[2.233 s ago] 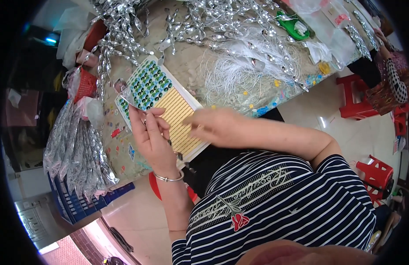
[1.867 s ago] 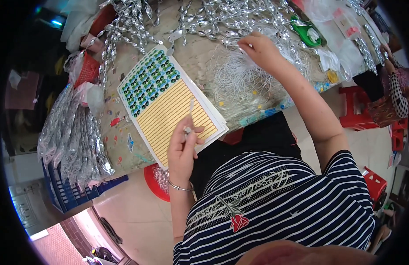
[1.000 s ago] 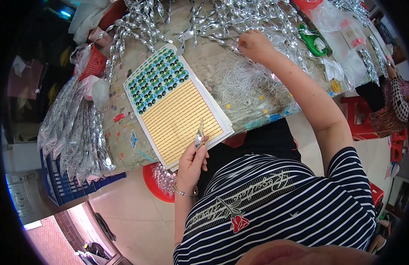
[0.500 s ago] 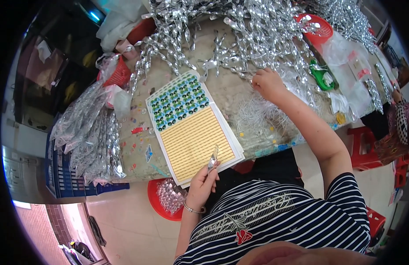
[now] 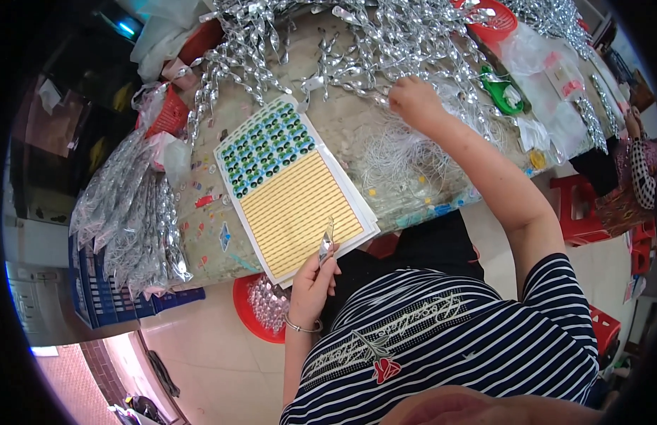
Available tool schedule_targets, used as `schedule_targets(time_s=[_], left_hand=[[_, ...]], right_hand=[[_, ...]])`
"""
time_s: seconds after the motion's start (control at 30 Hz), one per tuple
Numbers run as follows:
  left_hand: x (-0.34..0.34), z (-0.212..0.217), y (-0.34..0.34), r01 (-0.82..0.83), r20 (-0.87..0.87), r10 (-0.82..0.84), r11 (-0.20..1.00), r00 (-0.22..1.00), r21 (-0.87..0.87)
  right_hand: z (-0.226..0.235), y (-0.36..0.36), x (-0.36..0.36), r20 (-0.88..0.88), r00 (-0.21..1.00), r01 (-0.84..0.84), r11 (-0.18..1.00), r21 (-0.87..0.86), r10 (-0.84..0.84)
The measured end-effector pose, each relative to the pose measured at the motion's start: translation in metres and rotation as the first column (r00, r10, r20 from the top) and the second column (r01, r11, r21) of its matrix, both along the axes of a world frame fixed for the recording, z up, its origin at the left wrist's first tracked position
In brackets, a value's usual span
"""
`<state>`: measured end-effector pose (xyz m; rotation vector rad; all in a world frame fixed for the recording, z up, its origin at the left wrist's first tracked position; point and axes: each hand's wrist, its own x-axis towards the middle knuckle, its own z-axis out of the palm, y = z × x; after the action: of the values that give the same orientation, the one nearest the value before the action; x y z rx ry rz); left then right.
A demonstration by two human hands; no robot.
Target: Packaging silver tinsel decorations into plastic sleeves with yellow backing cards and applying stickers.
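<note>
Near the table's front edge, my left hand [image 5: 313, 285] pinches a short twisted silver foil strip [image 5: 326, 244] upright between thumb and fingers. The strip stands over a stack of sticker sheets [image 5: 300, 219], whose top sheet has blue-green eye-like stickers at the far part and yellow rows at the near part. My right hand [image 5: 417, 103] reaches out to the near edge of a pile of silver foil twists [image 5: 371, 60]. Its fingers are curled and point away, so what they grip is hidden. Beside that forearm lies a tangle of white thread [image 5: 392, 156].
Bagged silver twists [image 5: 133, 212] hang over the left table edge by a blue crate [image 5: 105, 294]. A red basket [image 5: 169, 113], a green tray [image 5: 500, 92] and a red colander [image 5: 495, 25] stand around the table. Below, a red basin [image 5: 261, 312] holds shiny pieces. Red stools [image 5: 580, 212] are at right.
The whole view has shifted, so the table lies a little further up and left in the picture. Both hands keep nearly the same places over the table, the left still pinching the foil strip.
</note>
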<state>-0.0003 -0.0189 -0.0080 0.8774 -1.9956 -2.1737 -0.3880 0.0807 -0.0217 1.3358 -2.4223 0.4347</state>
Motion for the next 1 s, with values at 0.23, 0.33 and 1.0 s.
schedule_targets(time_s=[0.23, 0.33, 1.0], left_hand=[[0.007, 0.001, -0.001, -0.07, 0.009, 0.07, 0.997, 0.997, -0.022], [0.005, 0.002, -0.003, -0.058, 0.008, 0.058, 0.998, 0.998, -0.017], [-0.051, 0.049, 0.01, -0.191, -0.342, 0.173, 0.981, 0.924, -0.019]], right_hand=[[0.028, 0.016, -0.004, 0.239, 0.969, -0.059, 0.998, -0.019, 0.062], [0.046, 0.017, 0.007, 0.377, 0.924, -0.025, 0.994, -0.108, 0.064], [0.095, 0.022, 0.185, 0.514, 0.561, -0.376, 0.753, -0.539, 0.648]])
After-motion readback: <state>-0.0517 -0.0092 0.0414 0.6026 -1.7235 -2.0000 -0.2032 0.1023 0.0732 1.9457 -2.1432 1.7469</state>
